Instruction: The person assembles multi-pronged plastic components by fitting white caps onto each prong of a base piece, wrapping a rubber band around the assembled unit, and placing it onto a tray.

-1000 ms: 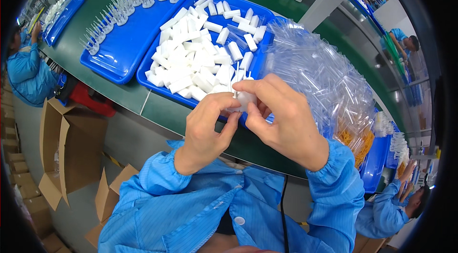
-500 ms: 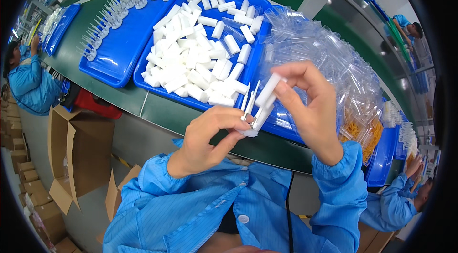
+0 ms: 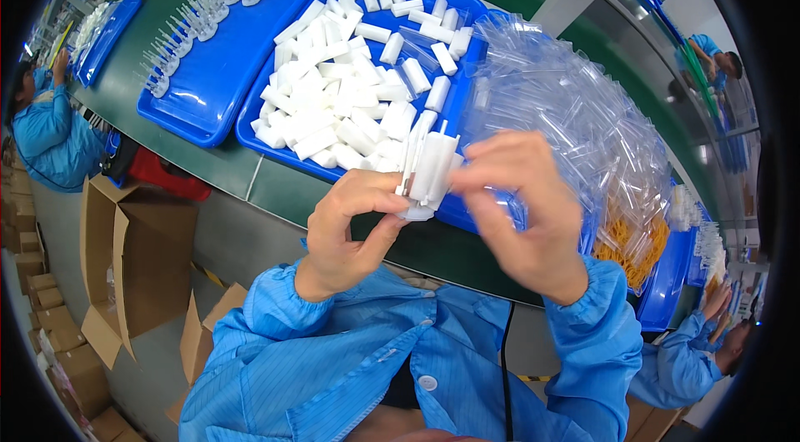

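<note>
Left hand point(image 3: 350, 221): pinching clear base point(image 3: 419, 214) | White blocks point(image 3: 430, 169): upright on base, beyond near rim of blue tray point(image 3: 287, 163) | Right hand point(image 3: 529, 213): blurred, fingers parted just right, contact unclear | Change: lifted block lowered; judged placed, seating unconfirmed

No writing or numbers can be read.
</note>
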`<action>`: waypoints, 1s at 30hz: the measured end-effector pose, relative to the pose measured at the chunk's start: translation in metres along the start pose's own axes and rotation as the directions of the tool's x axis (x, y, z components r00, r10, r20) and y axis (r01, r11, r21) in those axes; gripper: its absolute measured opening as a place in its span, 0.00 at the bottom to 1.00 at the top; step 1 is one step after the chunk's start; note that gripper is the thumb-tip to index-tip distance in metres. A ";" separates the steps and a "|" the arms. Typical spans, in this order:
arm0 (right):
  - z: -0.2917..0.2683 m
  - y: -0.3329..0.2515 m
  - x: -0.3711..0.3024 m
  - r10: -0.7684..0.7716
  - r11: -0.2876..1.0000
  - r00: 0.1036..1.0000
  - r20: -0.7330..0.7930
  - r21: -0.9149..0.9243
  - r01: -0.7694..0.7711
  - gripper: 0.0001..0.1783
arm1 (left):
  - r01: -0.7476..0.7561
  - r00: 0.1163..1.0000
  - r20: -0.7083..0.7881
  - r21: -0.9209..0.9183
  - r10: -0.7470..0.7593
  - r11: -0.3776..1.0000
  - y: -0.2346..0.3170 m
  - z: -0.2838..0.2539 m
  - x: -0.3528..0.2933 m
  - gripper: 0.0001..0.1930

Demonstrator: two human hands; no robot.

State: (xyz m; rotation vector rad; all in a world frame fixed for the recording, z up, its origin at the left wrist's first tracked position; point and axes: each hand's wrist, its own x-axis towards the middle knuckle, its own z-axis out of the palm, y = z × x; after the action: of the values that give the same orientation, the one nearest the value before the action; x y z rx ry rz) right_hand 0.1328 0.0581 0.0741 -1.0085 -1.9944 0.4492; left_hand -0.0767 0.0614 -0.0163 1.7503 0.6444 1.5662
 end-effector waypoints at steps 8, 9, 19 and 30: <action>-0.007 0.005 0.022 0.111 0.993 0.986 0.125 0.034 -0.116 0.14 | -0.074 0.987 0.148 0.119 0.056 0.990 0.001 -0.009 0.004 0.19; -0.007 0.003 0.023 0.123 0.991 0.974 0.192 0.027 -0.131 0.14 | -0.071 0.988 0.142 0.120 0.054 0.990 0.000 -0.009 0.003 0.19; -0.003 0.004 0.039 -0.063 0.991 0.965 0.254 -0.096 0.090 0.14 | -0.135 0.991 0.031 0.153 0.132 0.979 -0.006 -0.012 0.000 0.23; 0.044 0.103 0.121 0.291 0.758 0.852 0.434 -0.648 0.071 0.10 | -0.174 0.984 0.023 0.265 0.174 0.948 -0.013 -0.010 -0.001 0.25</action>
State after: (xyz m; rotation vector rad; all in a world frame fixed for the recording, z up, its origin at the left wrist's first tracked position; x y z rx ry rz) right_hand 0.1083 0.2188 0.0476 -1.5725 -2.6803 0.0646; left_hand -0.0859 0.0707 -0.0269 2.0535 0.7462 1.6601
